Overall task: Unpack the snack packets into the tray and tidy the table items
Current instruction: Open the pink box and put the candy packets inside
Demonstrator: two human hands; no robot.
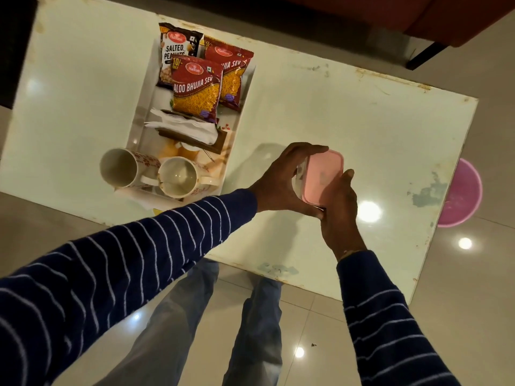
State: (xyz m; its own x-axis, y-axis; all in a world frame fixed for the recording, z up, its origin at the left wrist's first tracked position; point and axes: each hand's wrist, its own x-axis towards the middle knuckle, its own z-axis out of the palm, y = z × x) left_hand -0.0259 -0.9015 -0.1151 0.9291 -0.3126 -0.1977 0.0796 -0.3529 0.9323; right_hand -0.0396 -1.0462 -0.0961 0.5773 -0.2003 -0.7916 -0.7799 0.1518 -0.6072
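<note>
Head view: L hand [281,182] + R hand [338,207] both grasp pink rectangular lidded plastic box [323,176] over middle of white glossy table [362,129], nr front edge. White rectangular tray [147,87] twd table's left end holds 3 snack pkts: salted peanuts pkt [174,45], two red aloo bhujia sev pkts [196,90], plus white napkins [184,128], two white floral mugs [122,168] at tray's near end.

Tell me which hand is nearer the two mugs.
Left. The left hand grips the pink-lidded box just right of the mugs; the right hand holds the box's far side, farther away.
</note>
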